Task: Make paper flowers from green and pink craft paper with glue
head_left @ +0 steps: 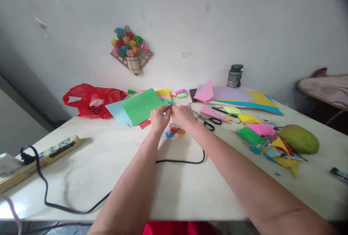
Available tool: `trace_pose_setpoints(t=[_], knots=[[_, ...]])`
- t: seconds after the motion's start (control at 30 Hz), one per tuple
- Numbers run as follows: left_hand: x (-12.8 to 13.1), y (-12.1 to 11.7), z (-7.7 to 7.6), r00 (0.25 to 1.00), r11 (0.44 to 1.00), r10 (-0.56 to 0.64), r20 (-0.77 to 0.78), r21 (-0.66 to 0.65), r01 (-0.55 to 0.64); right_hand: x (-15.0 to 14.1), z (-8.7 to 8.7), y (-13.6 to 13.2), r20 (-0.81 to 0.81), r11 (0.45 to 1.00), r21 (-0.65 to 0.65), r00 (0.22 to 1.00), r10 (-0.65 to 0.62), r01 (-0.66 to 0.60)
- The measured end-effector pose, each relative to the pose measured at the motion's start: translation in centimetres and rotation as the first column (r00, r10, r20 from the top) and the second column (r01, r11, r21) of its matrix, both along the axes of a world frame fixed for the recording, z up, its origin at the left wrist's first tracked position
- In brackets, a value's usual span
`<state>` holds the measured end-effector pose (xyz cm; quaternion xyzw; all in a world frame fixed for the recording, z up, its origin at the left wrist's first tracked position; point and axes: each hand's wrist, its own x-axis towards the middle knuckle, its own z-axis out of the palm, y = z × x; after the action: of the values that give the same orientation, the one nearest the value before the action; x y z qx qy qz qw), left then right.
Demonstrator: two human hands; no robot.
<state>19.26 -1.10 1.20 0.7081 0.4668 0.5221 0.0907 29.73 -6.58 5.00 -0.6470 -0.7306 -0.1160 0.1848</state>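
Observation:
My left hand [160, 117] and my right hand [183, 116] meet over the middle of the white table [174, 188], fingers pinched together on a tiny red paper piece [171, 106] between their tips. Just below them lies a small heap of folded coloured paper bits [174, 132]. A green paper sheet [141, 105] lies just behind my left hand on a light blue sheet [117, 113]. Black-handled scissors [210, 122] lie right of my right hand.
A red plastic bag [91, 100] sits back left, a power strip [40, 157] with a black cable [179, 161] front left. Stacked coloured sheets [239, 97], paper scraps [268, 142] and a green mango [299, 139] lie right. A dark jar [235, 75] and a paper-flower decoration [131, 49] are at the wall.

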Motion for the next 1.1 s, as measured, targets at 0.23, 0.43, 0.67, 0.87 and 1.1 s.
trace_pose_setpoints(t=[0.23, 0.43, 0.67, 0.87, 1.1], knots=[[-0.5, 1.0, -0.6, 0.996, 0.998, -0.053, 0.076, 0.035, 0.051, 0.9, -0.3, 1.4, -0.436, 0.989, -0.047, 0.894, 0.105, -0.140], [-0.7, 1.4, -0.8, 0.987, 0.985, -0.104, 0.123, 0.150, 0.085, 1.7, 0.1, 2.1, -0.948, 0.930, -0.142, 0.318, -0.029, -0.339], [-0.7, 1.1, -0.4, 0.992, 0.976, -0.099, 0.073, 0.199, 0.083, 2.0, 0.0, 2.0, -0.996, 0.884, -0.087, 0.016, -0.090, -0.459], [-0.7, 1.2, -0.5, 0.987, 0.965, -0.147, 0.069, 0.231, 0.127, 2.2, -0.5, 2.6, -0.986, 0.874, -0.025, -0.134, -0.103, -0.485], [-0.5, 1.9, -1.0, 0.960, 0.953, -0.248, 0.128, 0.212, 0.218, 2.4, -0.3, 2.3, -0.971, 0.825, -0.076, -0.145, -0.189, -0.561]])
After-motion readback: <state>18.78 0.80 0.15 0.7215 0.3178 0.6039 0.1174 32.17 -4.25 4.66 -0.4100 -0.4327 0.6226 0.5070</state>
